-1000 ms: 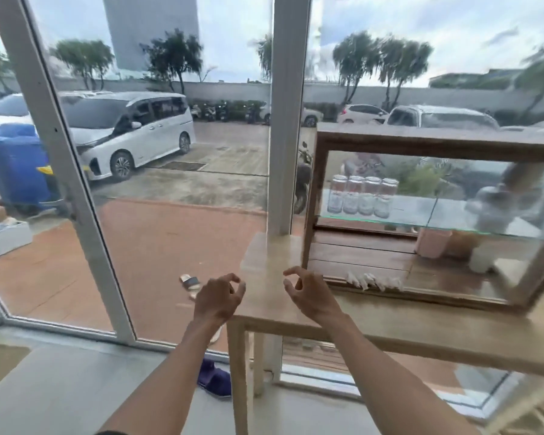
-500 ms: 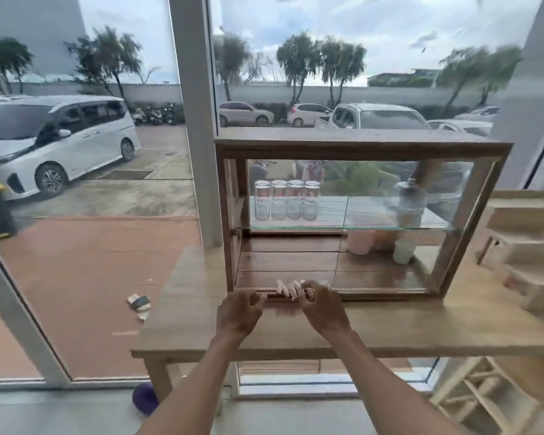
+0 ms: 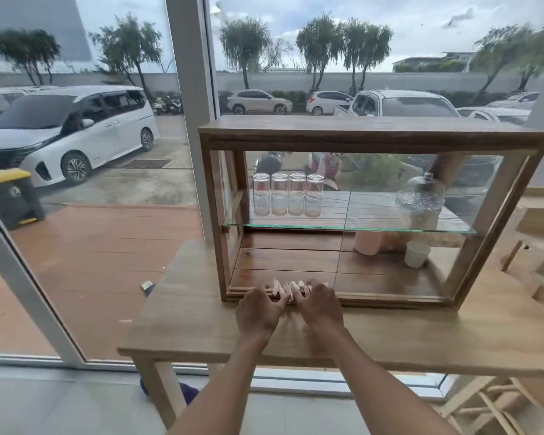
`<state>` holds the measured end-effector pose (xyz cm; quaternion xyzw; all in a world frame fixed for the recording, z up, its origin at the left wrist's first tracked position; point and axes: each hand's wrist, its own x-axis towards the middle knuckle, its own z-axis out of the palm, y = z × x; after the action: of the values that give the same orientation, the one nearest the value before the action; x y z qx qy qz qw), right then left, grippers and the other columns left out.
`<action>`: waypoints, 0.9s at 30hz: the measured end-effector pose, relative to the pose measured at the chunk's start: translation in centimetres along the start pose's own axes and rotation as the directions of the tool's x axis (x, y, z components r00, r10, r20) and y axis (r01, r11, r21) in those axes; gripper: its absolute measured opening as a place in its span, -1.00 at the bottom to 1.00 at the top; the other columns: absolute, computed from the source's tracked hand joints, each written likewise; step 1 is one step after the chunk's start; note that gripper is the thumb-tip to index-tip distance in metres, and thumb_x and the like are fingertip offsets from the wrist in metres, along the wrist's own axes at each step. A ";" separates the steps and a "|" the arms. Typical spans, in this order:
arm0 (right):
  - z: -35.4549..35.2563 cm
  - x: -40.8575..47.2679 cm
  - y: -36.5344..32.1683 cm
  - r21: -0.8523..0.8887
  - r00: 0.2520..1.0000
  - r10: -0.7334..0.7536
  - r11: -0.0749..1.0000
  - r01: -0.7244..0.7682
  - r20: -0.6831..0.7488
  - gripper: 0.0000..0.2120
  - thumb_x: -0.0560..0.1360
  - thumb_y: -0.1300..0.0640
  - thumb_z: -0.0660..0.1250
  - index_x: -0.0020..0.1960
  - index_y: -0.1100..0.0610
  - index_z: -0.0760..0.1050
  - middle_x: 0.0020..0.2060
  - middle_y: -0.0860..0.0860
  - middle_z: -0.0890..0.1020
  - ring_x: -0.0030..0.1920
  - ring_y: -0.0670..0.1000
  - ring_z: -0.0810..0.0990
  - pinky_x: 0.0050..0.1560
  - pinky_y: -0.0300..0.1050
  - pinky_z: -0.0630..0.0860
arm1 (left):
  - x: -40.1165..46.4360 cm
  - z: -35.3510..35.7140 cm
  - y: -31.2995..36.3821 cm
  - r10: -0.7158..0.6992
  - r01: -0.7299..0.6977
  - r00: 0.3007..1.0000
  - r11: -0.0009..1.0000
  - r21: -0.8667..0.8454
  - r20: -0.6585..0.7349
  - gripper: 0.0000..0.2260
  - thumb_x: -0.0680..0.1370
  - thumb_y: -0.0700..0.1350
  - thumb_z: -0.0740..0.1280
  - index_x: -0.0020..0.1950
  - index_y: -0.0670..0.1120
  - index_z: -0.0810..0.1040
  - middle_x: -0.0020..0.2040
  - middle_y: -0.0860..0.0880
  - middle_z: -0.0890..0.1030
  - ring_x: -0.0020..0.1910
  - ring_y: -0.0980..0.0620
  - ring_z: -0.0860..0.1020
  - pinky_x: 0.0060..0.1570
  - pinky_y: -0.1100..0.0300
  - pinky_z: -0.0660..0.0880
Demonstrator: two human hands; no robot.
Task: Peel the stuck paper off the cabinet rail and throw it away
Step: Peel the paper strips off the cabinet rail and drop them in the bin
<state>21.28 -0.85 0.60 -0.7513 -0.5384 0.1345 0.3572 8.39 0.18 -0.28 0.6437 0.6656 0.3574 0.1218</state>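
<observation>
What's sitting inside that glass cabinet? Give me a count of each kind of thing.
Clear drinking glasses, upside down in a row on the glass shelf: 4
Clear glass dome cover on the same shelf: 1
Pink cup on the cabinet floor: 1
White cup beside it: 1
Total: 7

A shopfront or small café interior is suggested. A wooden glass-fronted display cabinet (image 3: pixel 374 211) is set on a wooden table (image 3: pixel 201 328) at centre frame, with four upturned glasses (image 3: pixel 288 194) lined up on its glass shelf. Floor-to-ceiling windows (image 3: pixel 91 152) are seen behind; a car park with a white van (image 3: pixel 66 133) fills the upper left.
</observation>
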 end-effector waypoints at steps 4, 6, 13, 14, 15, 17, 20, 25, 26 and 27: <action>0.2 0.6 0.1 -0.023 0.999 0.015 1.000 -0.014 0.040 -0.61 0.45 -0.19 0.38 0.13 0.04 0.63 0.00 0.15 0.68 0.11 0.19 0.63 0.04 0.01 0.56 | 0.2 0.5 0.0 -0.008 0.008 1.000 1.000 0.015 -0.002 -0.61 0.38 0.29 0.43 0.03 0.05 0.63 -0.10 -0.01 0.71 -0.04 -0.05 0.66 -0.17 0.12 0.51; 0.3 0.8 0.2 -0.028 0.999 0.007 1.000 -0.005 0.046 -0.61 0.45 -0.19 0.38 0.14 0.04 0.63 0.01 0.16 0.68 0.13 0.20 0.62 0.05 0.01 0.55 | 0.3 0.7 -0.2 0.001 -0.001 1.000 1.000 0.021 -0.001 -0.65 0.39 0.26 0.44 0.02 0.06 0.64 -0.11 0.00 0.71 -0.06 -0.04 0.66 -0.17 0.12 0.54; 0.4 1.0 0.4 0.020 0.999 -0.008 1.000 0.007 0.036 -0.66 0.47 -0.20 0.37 0.06 0.03 0.66 -0.06 0.16 0.70 0.08 0.20 0.64 0.01 0.01 0.57 | 0.2 1.1 -0.3 0.012 -0.011 1.000 1.000 0.026 -0.015 -0.69 0.43 0.22 0.37 -0.01 0.04 0.67 -0.14 -0.02 0.72 -0.10 -0.06 0.67 -0.18 0.09 0.58; 0.4 1.0 0.4 0.027 0.999 -0.008 1.000 0.007 0.036 -0.67 0.47 -0.19 0.38 0.06 0.03 0.66 -0.06 0.16 0.70 0.08 0.20 0.64 0.01 0.01 0.58 | 0.2 1.2 -0.3 0.007 -0.006 1.000 1.000 0.019 -0.017 -0.67 0.42 0.25 0.35 -0.02 0.05 0.67 -0.16 -0.01 0.72 -0.12 -0.05 0.67 -0.19 0.10 0.57; 0.4 1.1 0.4 0.034 0.999 -0.009 0.999 0.008 0.035 -0.67 0.47 -0.19 0.38 0.05 0.02 0.66 -0.07 0.15 0.71 0.07 0.19 0.64 0.00 0.01 0.58 | 0.1 1.3 -0.2 0.004 -0.003 1.000 1.000 0.013 -0.022 -0.64 0.40 0.29 0.34 -0.03 0.05 0.67 -0.17 0.00 0.71 -0.13 -0.04 0.67 -0.19 0.10 0.57; 0.5 1.1 0.4 0.039 0.999 0.000 0.999 -0.001 0.035 -0.67 0.46 -0.20 0.38 0.04 0.01 0.67 -0.08 0.14 0.71 0.06 0.18 0.65 -0.01 0.01 0.59 | 0.0 1.3 0.0 0.006 -0.005 0.999 1.000 0.005 -0.044 -0.60 0.38 0.34 0.33 -0.03 0.06 0.66 -0.17 0.02 0.71 -0.13 -0.01 0.67 -0.20 0.11 0.56; 0.4 1.2 0.4 0.040 0.999 0.018 0.999 -0.020 0.039 -0.71 0.46 -0.17 0.41 0.05 0.00 0.67 -0.05 0.13 0.71 0.07 0.18 0.65 0.00 -0.01 0.57 | 0.1 1.4 -0.1 0.002 -0.002 0.999 1.000 -0.001 -0.045 -0.63 0.42 0.30 0.35 -0.01 0.05 0.66 -0.15 0.01 0.71 -0.11 -0.03 0.67 -0.19 0.11 0.56; 0.6 1.4 0.4 0.031 0.998 0.030 0.999 -0.032 0.061 -0.72 0.46 -0.15 0.41 0.06 -0.02 0.68 -0.02 0.14 0.70 0.08 0.19 0.64 0.01 -0.02 0.56 | 0.2 1.6 -0.3 0.022 -0.021 0.999 0.999 0.034 -0.041 -0.71 0.50 0.19 0.31 0.00 0.03 0.66 -0.12 -0.03 0.72 -0.10 -0.07 0.67 -0.20 0.08 0.57; 0.5 1.4 0.4 0.037 0.998 0.024 0.999 -0.026 0.063 -0.71 0.46 -0.15 0.40 0.07 -0.02 0.67 -0.02 0.15 0.70 0.09 0.19 0.64 0.02 -0.01 0.57 | 0.2 1.5 -0.3 0.030 -0.029 0.999 0.999 0.031 -0.044 -0.73 0.51 0.17 0.32 0.01 0.03 0.67 -0.11 -0.03 0.72 -0.10 -0.07 0.67 -0.20 0.08 0.56; 0.5 1.4 0.4 0.041 0.998 0.013 0.999 -0.015 0.062 -0.70 0.46 -0.15 0.39 0.09 -0.02 0.66 -0.01 0.16 0.70 0.10 0.20 0.63 0.03 0.00 0.57 | 0.2 1.5 -0.4 0.039 -0.038 0.998 0.999 0.028 -0.045 -0.75 0.52 0.16 0.33 0.02 0.03 0.67 -0.10 -0.03 0.72 -0.09 -0.08 0.67 -0.20 0.09 0.55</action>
<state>21.79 0.51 0.28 -0.7430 -0.5409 0.1711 0.3550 9.03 0.92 -1.54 0.6496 0.6606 0.3651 0.0912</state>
